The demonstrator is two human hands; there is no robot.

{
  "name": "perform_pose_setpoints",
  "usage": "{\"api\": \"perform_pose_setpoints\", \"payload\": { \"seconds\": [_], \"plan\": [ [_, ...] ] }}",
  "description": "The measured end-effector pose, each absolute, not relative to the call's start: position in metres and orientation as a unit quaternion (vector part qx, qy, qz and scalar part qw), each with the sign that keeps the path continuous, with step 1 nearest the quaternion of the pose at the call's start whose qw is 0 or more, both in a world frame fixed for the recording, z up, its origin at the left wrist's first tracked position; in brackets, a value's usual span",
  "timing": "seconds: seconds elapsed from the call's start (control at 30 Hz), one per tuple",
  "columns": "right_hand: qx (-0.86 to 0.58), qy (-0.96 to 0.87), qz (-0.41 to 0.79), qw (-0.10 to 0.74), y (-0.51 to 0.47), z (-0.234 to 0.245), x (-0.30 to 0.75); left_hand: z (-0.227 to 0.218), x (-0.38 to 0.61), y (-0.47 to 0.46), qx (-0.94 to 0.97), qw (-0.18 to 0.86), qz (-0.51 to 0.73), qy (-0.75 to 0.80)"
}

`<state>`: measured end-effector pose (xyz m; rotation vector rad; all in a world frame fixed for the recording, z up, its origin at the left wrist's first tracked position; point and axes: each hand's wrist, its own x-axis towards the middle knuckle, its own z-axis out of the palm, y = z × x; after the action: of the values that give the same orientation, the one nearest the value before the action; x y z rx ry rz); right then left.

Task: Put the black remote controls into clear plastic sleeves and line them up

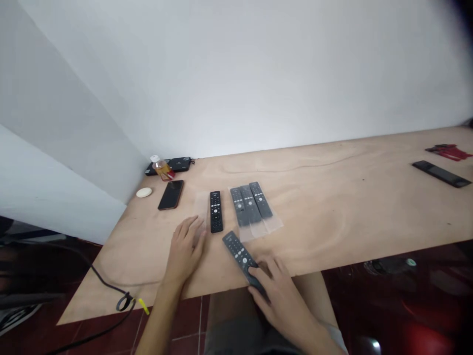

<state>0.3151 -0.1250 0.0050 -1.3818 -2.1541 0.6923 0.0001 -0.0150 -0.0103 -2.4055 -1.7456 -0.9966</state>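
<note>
At lower centre, the right hand (279,296) pinches a remote (238,252) near the surface's (332,207) edge; a slack grip could drop it. The left hand (185,246), loosely spread, seemingly touches a sleeve (201,208).

White walls (277,74), pale wooden table (369,202), dark red tiled floor (186,315)

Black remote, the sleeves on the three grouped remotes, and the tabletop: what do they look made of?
Black remote: probably hard plastic, dark and fairly matte, with small pale keys.
Sleeves: likely thin plastic film, milky and translucent.
Tabletop: looks like plywood, pale tan and dull with wavy grain; any coating can't be told.
</note>
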Motion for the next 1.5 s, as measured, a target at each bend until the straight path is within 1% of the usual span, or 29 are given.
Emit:
{"api": "perform_pose_setpoints", "payload": {
  "seconds": [0.1,0.23,0.33,0.47,0.6,0.7,0.93,1.07,1.13,1.3,1.5],
  "plan": [
    [-0.462,-0.797,0.316,0.225,-0.117,0.014,0.348,0.003,0.016,-0.034,-0.792,-0.008,-0.337,-0.509],
    [-0.424,-0.809,0.34,0.222,-0.103,0.019,0.368,0.017,0.061,-0.064,-0.865,-0.129,-0.245,-0.419],
    [-0.409,-0.803,0.355,0.247,-0.096,0.017,0.369,0.02,0.088,-0.074,-0.885,-0.194,-0.193,-0.377],
    [-0.423,-0.755,0.396,0.306,-0.091,0.007,0.382,0.015,0.085,-0.075,-0.867,-0.224,-0.189,-0.403],
    [-0.488,-0.661,0.414,0.393,-0.089,-0.002,0.401,0.004,0.061,-0.077,-0.845,-0.201,-0.229,-0.439],
    [-0.496,-0.63,0.421,0.424,-0.09,-0.003,0.398,-0.003,0.053,-0.081,-0.839,-0.168,-0.266,-0.444],
    [-0.5,-0.574,0.476,0.439,-0.09,-0.001,0.374,-0.005,0.057,-0.081,-0.838,-0.141,-0.29,-0.44],
    [-0.467,-0.518,0.568,0.437,-0.091,0.001,0.375,-0.005,0.056,-0.082,-0.835,-0.14,-0.297,-0.442],
    [-0.47,-0.486,0.594,0.436,-0.09,0.003,0.375,-0.006,0.056,-0.084,-0.834,-0.131,-0.312,-0.436],
    [-0.457,-0.511,0.598,0.416,-0.081,0.006,0.36,-0.005,0.06,-0.088,-0.839,-0.106,-0.328,-0.421],
    [-0.446,-0.536,0.577,0.426,-0.078,0.005,0.342,-0.003,0.064,-0.086,-0.848,-0.085,-0.329,-0.407]
  ]
}}
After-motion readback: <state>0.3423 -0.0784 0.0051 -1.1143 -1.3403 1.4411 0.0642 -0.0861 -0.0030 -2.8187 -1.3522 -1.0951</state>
